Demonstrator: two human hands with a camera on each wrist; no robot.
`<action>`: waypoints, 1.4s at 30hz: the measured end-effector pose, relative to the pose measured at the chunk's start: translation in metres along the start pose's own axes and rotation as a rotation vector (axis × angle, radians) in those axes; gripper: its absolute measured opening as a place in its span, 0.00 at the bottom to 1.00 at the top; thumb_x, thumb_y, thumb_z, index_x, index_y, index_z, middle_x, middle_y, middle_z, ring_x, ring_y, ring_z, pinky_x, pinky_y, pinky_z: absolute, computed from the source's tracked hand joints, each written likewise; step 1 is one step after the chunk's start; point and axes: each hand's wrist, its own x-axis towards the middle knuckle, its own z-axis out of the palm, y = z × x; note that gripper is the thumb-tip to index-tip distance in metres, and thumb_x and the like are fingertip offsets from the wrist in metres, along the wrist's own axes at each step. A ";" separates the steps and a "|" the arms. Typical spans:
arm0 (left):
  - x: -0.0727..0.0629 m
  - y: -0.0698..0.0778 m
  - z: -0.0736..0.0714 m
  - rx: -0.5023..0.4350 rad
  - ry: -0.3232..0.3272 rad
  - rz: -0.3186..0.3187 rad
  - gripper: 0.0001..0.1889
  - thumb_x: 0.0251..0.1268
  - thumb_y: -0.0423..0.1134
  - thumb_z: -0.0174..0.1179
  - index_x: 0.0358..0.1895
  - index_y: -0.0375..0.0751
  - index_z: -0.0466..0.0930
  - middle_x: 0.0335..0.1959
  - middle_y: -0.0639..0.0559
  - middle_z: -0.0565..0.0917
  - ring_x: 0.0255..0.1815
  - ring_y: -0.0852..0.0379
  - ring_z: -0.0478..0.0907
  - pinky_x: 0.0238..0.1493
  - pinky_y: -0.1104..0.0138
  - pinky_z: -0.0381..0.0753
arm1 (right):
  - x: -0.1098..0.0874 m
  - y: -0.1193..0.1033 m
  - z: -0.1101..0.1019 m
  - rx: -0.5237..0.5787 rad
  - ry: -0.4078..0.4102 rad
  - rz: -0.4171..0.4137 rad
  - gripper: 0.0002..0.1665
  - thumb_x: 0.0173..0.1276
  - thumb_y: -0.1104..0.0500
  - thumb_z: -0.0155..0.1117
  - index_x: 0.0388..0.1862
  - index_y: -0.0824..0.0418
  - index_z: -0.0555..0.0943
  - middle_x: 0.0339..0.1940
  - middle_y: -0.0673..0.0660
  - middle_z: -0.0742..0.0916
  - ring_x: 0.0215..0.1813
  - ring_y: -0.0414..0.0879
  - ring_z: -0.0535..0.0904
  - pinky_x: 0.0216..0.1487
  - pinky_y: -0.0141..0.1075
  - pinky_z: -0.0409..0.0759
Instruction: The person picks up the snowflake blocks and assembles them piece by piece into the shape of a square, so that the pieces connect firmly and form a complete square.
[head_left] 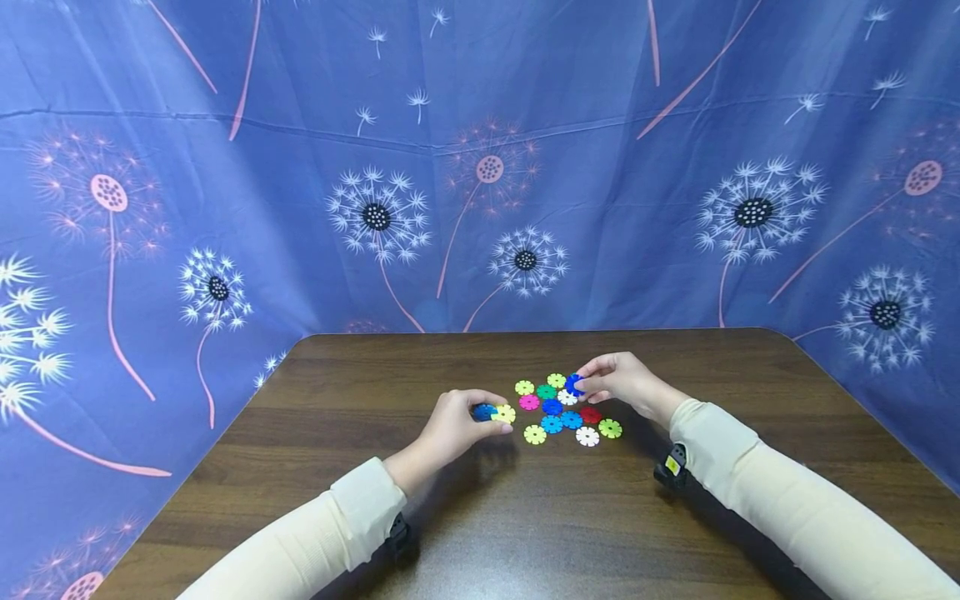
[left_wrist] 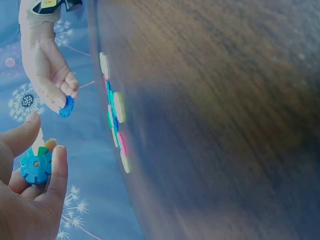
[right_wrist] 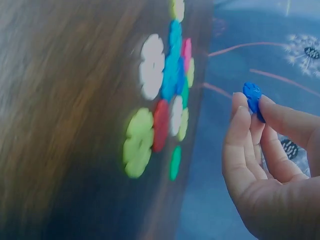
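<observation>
My left hand holds joined notched plastic discs above the table: a light blue disc and a yellow disc. A bit of green shows behind the blue one in the left wrist view. Thumb and fingers of my right hand pinch a dark blue disc, raised over the far right side of the loose discs. Between the hands lie several flat flower-shaped discs, among them a pink disc, a red disc, a white disc and a green disc.
The discs lie on a dark brown wooden table. Two yellow-green discs, one at left and one at right, edge the group. Behind the table hangs a blue curtain with dandelion prints.
</observation>
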 end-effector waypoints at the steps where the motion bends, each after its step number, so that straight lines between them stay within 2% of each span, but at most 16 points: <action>1: 0.000 0.000 0.000 -0.004 -0.001 -0.003 0.18 0.51 0.44 0.74 0.45 0.43 0.87 0.38 0.52 0.89 0.32 0.63 0.76 0.34 0.72 0.77 | -0.001 -0.002 0.002 0.007 0.003 -0.008 0.19 0.63 0.65 0.68 0.48 0.77 0.78 0.35 0.60 0.89 0.37 0.48 0.86 0.44 0.43 0.85; 7: 0.001 0.002 -0.002 -0.014 0.014 -0.012 0.17 0.50 0.43 0.74 0.45 0.43 0.87 0.37 0.52 0.89 0.33 0.62 0.77 0.34 0.72 0.77 | -0.008 -0.015 0.016 0.009 0.023 -0.038 0.18 0.62 0.64 0.69 0.47 0.76 0.80 0.32 0.55 0.89 0.34 0.43 0.85 0.48 0.47 0.83; 12: 0.000 0.002 -0.003 -0.014 0.023 -0.008 0.17 0.50 0.41 0.74 0.45 0.41 0.87 0.37 0.51 0.89 0.31 0.63 0.77 0.32 0.73 0.76 | -0.014 -0.024 0.028 0.004 0.028 -0.057 0.17 0.61 0.63 0.70 0.46 0.73 0.82 0.33 0.54 0.89 0.35 0.47 0.86 0.50 0.51 0.82; 19: 0.002 0.003 -0.005 -0.036 0.021 -0.022 0.17 0.51 0.44 0.74 0.45 0.43 0.87 0.37 0.51 0.89 0.31 0.64 0.76 0.32 0.73 0.77 | -0.022 -0.031 0.039 0.031 0.001 -0.094 0.18 0.61 0.61 0.71 0.46 0.73 0.83 0.33 0.56 0.89 0.31 0.44 0.85 0.43 0.43 0.84; 26: 0.002 0.005 -0.004 -0.017 0.046 -0.009 0.16 0.50 0.45 0.75 0.43 0.45 0.88 0.37 0.52 0.89 0.33 0.63 0.78 0.33 0.73 0.77 | -0.029 -0.033 0.053 0.020 0.007 -0.144 0.17 0.60 0.61 0.72 0.45 0.70 0.84 0.34 0.57 0.89 0.32 0.46 0.86 0.46 0.48 0.84; 32: 0.003 0.006 -0.003 -0.033 0.053 -0.014 0.16 0.50 0.41 0.74 0.43 0.43 0.88 0.36 0.51 0.89 0.31 0.63 0.77 0.32 0.73 0.77 | -0.033 -0.034 0.064 0.023 -0.006 -0.195 0.17 0.59 0.62 0.73 0.43 0.72 0.83 0.32 0.58 0.89 0.32 0.49 0.86 0.42 0.46 0.85; 36: 0.003 0.006 -0.002 -0.032 0.067 -0.005 0.15 0.49 0.40 0.75 0.43 0.43 0.88 0.35 0.51 0.89 0.31 0.63 0.77 0.32 0.73 0.76 | -0.034 -0.035 0.068 0.045 -0.017 -0.195 0.16 0.59 0.64 0.72 0.42 0.74 0.83 0.32 0.59 0.89 0.32 0.48 0.86 0.41 0.44 0.85; 42: 0.003 0.007 -0.002 -0.041 0.075 0.005 0.15 0.50 0.41 0.74 0.42 0.43 0.88 0.35 0.51 0.89 0.32 0.63 0.77 0.32 0.73 0.76 | -0.037 -0.036 0.073 0.035 0.005 -0.197 0.15 0.59 0.64 0.72 0.41 0.73 0.84 0.30 0.58 0.89 0.33 0.50 0.87 0.43 0.49 0.84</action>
